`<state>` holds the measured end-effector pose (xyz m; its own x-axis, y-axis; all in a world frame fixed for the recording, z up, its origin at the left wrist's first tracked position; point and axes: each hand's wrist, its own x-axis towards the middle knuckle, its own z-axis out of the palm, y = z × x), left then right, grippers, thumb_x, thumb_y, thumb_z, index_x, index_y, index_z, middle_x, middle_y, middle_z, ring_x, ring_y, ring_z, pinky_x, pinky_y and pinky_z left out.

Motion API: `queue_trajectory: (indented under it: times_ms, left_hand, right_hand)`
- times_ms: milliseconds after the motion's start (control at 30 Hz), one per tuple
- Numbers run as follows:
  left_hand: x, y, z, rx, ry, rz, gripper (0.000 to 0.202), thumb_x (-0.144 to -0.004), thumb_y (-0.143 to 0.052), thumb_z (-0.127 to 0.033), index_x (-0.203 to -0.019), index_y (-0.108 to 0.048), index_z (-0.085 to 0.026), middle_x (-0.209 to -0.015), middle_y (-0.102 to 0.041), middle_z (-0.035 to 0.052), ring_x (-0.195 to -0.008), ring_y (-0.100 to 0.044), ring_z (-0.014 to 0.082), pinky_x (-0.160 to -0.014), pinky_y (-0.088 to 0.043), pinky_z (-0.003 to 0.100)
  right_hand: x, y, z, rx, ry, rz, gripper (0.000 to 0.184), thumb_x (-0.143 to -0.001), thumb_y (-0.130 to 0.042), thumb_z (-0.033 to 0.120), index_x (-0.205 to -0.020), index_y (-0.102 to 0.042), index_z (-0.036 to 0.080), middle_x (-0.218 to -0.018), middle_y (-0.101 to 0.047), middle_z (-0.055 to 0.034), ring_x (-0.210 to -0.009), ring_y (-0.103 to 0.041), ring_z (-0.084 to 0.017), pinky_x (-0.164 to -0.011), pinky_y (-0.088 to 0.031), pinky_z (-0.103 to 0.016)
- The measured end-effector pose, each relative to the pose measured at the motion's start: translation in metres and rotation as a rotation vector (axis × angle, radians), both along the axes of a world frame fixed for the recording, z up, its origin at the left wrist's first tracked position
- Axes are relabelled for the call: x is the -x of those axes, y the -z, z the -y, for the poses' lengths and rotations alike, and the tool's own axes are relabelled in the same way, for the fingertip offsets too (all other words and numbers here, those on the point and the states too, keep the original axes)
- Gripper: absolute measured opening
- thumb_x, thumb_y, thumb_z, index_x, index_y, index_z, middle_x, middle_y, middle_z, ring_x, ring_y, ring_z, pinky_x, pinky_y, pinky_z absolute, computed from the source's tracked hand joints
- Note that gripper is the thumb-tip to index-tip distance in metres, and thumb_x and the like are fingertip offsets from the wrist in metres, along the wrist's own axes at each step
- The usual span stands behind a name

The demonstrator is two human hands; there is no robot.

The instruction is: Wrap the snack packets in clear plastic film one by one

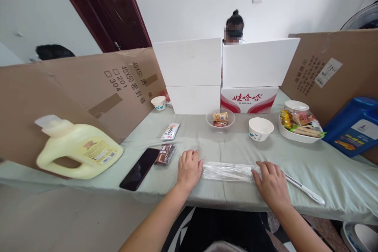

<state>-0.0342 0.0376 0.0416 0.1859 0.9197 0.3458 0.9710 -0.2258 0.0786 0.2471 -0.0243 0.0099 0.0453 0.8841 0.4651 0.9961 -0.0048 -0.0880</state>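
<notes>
Near the front edge of the bench (339, 177), a clear plastic bag (227, 172) lies flat between both hands. The left hand (189, 169) rests open on its left end, fingers flat. The right hand (271, 183) lies open on its right end, just beside a slim white tool (305, 191). A black phone (138, 168) lies to the left, and a paper bowl (260, 128) stands behind.

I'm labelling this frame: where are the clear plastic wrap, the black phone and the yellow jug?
clear plastic wrap (227, 171), head view, middle of sheet
black phone (139, 168), head view, screen centre
yellow jug (71, 141), head view, body
</notes>
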Motion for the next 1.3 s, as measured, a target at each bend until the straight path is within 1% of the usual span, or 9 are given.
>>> queue_trajectory:
  times_ms: [100, 233, 367, 567, 667, 767, 900, 1100, 1300]
  left_hand:
    - [-0.017, 0.007, 0.013, -0.029, 0.195, 0.101, 0.032, -0.092, -0.044, -0.022, -0.12, -0.058, -0.018, -0.124, -0.059, 0.0129, -0.12, -0.05, 0.0299, -0.102, -0.039, 0.048]
    - [-0.038, 0.035, 0.03, 0.164, 0.441, 0.041, 0.052, -0.096, -0.039, -0.038, -0.144, -0.037, -0.018, -0.149, -0.04, 0.0113, -0.14, -0.03, 0.0297, -0.112, -0.028, 0.051]
    - [-0.021, 0.053, 0.034, 0.248, 0.423, -0.055, 0.069, -0.092, -0.045, -0.053, -0.15, -0.025, -0.021, -0.157, -0.022, 0.0115, -0.145, -0.016, 0.0313, -0.115, -0.019, 0.054]
    - [0.019, 0.052, 0.031, 0.174, 0.291, -0.059, 0.067, -0.092, -0.042, -0.056, -0.148, -0.032, -0.021, -0.155, -0.027, 0.0123, -0.144, -0.02, 0.0341, -0.113, -0.022, 0.056]
    - [0.005, 0.046, 0.044, 0.065, 0.237, -0.007, 0.047, -0.094, -0.045, -0.041, -0.136, -0.05, -0.022, -0.143, -0.045, 0.0136, -0.133, -0.038, 0.0358, -0.106, -0.033, 0.054]
    - [-0.026, 0.041, 0.063, 0.045, 0.328, 0.071, 0.036, -0.094, -0.042, -0.023, -0.126, -0.058, -0.024, -0.119, -0.06, 0.0117, -0.108, -0.056, 0.0284, -0.095, -0.046, 0.046]
    - [-0.055, 0.039, 0.075, 0.105, 0.487, 0.094, 0.039, -0.09, -0.053, -0.032, -0.128, -0.055, -0.023, -0.126, -0.057, 0.0106, -0.116, -0.05, 0.0313, -0.099, -0.043, 0.05]
    - [-0.048, 0.045, 0.069, 0.103, 0.717, 0.042, 0.049, -0.09, -0.055, -0.039, -0.137, -0.045, -0.03, -0.147, -0.041, 0.0052, -0.137, -0.03, 0.0316, -0.113, -0.021, 0.056]
    - [-0.047, 0.046, 0.073, 0.087, 0.827, 0.052, 0.046, -0.091, -0.053, -0.027, -0.136, -0.046, -0.03, -0.124, -0.059, 0.003, -0.117, -0.047, 0.0229, -0.106, -0.03, 0.041]
  right_hand:
    - [0.022, -0.002, 0.003, -0.088, -0.219, -0.015, 0.042, -0.094, -0.042, 0.041, -0.123, -0.058, 0.016, -0.125, -0.059, -0.0146, -0.124, -0.046, -0.031, -0.105, -0.032, -0.048]
    - [0.051, 0.014, 0.001, 0.108, -0.562, 0.058, 0.071, -0.089, -0.043, 0.056, -0.146, -0.034, 0.016, -0.148, -0.04, -0.013, -0.14, -0.027, -0.03, -0.113, -0.021, -0.048]
    - [0.038, 0.036, 0.005, 0.241, -0.438, 0.058, 0.087, -0.084, -0.04, 0.07, -0.148, -0.029, 0.012, -0.152, -0.032, -0.017, -0.142, -0.023, -0.031, -0.112, -0.02, -0.048]
    - [-0.004, 0.048, 0.039, 0.029, -0.269, 0.097, 0.094, -0.083, -0.047, 0.067, -0.151, -0.015, 0.011, -0.15, -0.035, -0.0174, -0.14, -0.027, -0.032, -0.111, -0.023, -0.049]
    - [-0.006, 0.046, 0.06, -0.019, -0.236, 0.096, 0.07, -0.088, -0.049, 0.043, -0.149, -0.024, 0.019, -0.143, -0.046, -0.0133, -0.13, -0.041, -0.031, -0.103, -0.032, -0.047]
    - [-0.008, 0.042, 0.076, 0.028, -0.201, 0.042, 0.051, -0.085, -0.046, 0.02, -0.136, -0.046, 0.028, -0.124, -0.06, -0.0076, -0.108, -0.055, -0.026, -0.091, -0.041, -0.041]
    - [-0.025, 0.036, 0.089, 0.03, -0.25, -0.05, 0.032, -0.08, -0.048, 0.015, -0.106, -0.063, 0.028, -0.108, -0.063, -0.0056, -0.097, -0.058, -0.025, -0.083, -0.044, -0.04]
    - [-0.049, 0.008, 0.103, -0.011, -0.509, -0.144, 0.016, -0.085, -0.051, 0.022, -0.092, -0.064, 0.028, -0.114, -0.063, -0.0047, -0.122, -0.049, -0.03, -0.095, -0.043, -0.045]
    - [-0.023, -0.059, 0.077, 0.286, -0.742, -0.453, 0.023, -0.093, -0.041, 0.022, -0.101, -0.062, 0.026, -0.101, -0.066, -0.006, -0.103, -0.061, -0.021, -0.09, -0.049, -0.035]
